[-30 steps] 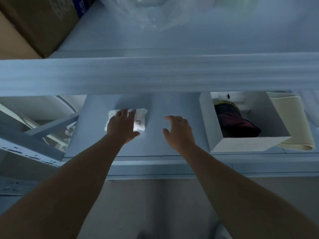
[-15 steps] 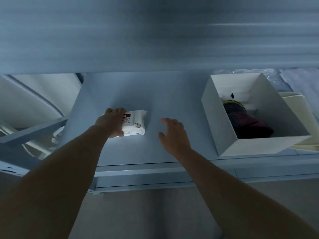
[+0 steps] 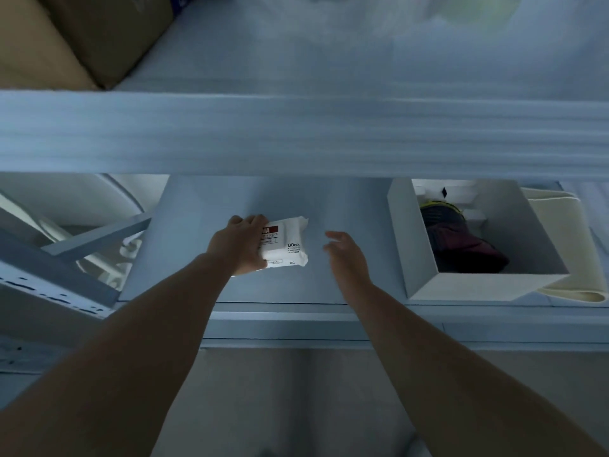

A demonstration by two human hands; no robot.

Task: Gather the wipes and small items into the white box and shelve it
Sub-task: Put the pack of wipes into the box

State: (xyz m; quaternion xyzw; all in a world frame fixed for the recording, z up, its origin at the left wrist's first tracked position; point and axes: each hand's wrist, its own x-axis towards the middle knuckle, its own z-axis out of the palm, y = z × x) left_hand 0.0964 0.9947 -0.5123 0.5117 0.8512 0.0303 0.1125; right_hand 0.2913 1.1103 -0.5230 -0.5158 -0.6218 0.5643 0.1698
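Left hand [image 3: 242,247] grasps the wipes pack [image 3: 286,244], well left of the white box [image 3: 487,286]; right hand [image 3: 346,255] hovers between pack and box — relaxed, empty. Lift the pack clear, pass it over the box's left wall, release inside.

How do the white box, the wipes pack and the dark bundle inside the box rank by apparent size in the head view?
1. white box
2. dark bundle
3. wipes pack, though the left hand covers part of it, so second and third are close.

Wipes [image 3: 287,243] left of box [image 3: 487,286]; cloth [image 3: 461,247], perhaps, inside.
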